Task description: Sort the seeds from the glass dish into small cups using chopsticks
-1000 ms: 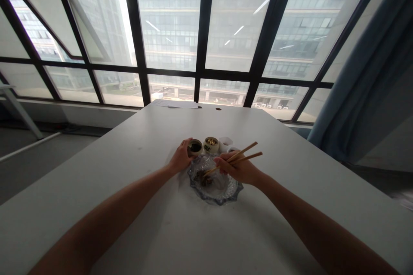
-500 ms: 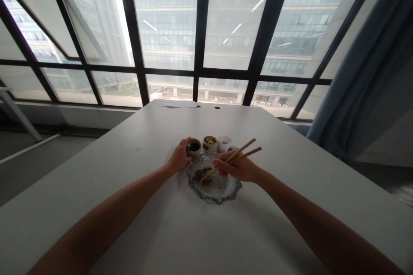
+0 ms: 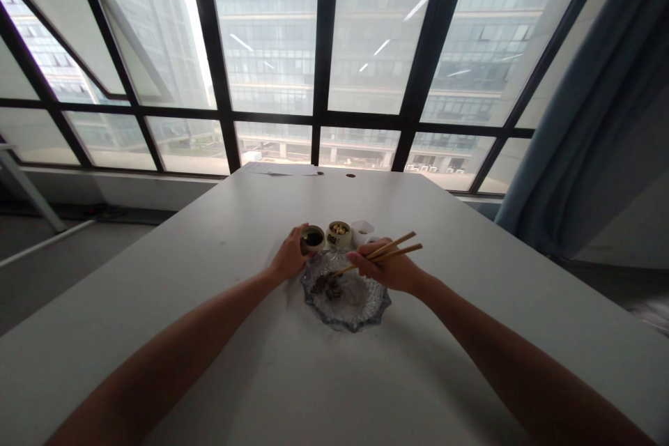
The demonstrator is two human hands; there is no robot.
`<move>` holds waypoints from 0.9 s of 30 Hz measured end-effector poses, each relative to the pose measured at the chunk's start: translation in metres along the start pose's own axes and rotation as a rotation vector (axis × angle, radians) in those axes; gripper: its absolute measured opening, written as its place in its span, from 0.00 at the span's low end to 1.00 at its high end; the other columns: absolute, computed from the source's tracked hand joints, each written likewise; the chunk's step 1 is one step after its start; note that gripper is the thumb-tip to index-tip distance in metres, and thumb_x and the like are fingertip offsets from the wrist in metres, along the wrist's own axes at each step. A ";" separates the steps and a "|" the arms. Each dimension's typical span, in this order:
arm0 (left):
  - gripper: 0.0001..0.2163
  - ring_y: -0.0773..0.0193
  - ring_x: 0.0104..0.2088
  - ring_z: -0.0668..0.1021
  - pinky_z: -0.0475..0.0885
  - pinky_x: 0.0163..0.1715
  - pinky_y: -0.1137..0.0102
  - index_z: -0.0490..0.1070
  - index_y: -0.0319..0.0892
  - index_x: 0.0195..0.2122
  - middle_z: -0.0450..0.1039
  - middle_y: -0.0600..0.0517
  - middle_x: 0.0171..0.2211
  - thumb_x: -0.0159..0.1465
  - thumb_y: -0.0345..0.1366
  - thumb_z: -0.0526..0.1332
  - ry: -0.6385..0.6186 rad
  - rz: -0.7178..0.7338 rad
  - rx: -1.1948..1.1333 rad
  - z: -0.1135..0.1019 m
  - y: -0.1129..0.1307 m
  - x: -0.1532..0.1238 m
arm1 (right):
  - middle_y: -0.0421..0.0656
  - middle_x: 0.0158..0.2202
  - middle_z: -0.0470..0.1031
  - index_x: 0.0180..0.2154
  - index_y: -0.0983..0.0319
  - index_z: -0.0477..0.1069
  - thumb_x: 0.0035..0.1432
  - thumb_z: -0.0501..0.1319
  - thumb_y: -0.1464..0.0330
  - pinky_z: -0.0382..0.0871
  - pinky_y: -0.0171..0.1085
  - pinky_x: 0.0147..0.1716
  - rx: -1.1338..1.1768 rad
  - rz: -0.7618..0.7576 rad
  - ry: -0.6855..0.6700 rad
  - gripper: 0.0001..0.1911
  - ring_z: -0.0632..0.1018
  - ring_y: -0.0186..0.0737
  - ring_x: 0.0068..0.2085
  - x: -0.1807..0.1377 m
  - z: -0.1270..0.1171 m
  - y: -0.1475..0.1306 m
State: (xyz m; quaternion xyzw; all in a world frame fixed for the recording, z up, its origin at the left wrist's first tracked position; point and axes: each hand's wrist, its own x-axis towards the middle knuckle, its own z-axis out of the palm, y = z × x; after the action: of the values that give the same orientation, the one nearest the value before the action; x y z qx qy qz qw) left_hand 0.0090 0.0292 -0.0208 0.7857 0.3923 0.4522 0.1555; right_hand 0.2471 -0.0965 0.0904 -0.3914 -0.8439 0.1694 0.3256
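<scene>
My left hand (image 3: 290, 253) is wrapped round the left side of a small round cup (image 3: 313, 240) with dark contents, tilted a little towards me. A pair of wooden chopsticks (image 3: 393, 247) is gripped in my right hand (image 3: 389, 268), above the right rim of a clear glass bowl (image 3: 355, 324) with a scalloped edge. Inside, on the left, lies a heap of dark shredded food (image 3: 329, 287). The chopstick tips reach the upper edge of that heap; whether they pinch a piece is too small to tell.
Behind the bowl stand a cup of pale nut-like pieces (image 3: 339, 233) and a white tub (image 3: 362, 231); another white container is partly hidden by my right hand. Papers (image 3: 282, 168) lie at the far edge of the white table (image 3: 219, 334), before the windows.
The chopstick tips have moved up and slightly right, from within the dark heap to its upper edge. My left hand has stayed on the cup.
</scene>
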 end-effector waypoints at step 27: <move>0.33 0.48 0.58 0.72 0.66 0.61 0.51 0.61 0.39 0.61 0.67 0.39 0.58 0.54 0.30 0.68 0.000 0.008 -0.016 0.001 -0.003 -0.001 | 0.45 0.19 0.76 0.23 0.64 0.72 0.65 0.56 0.50 0.68 0.29 0.17 0.133 0.106 0.012 0.28 0.75 0.34 0.19 -0.001 0.003 0.018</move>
State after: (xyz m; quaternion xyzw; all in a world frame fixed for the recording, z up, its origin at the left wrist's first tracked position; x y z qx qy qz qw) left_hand 0.0078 0.0304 -0.0235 0.7861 0.3854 0.4559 0.1602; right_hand 0.2557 -0.0854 0.0783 -0.4140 -0.8068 0.2398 0.3466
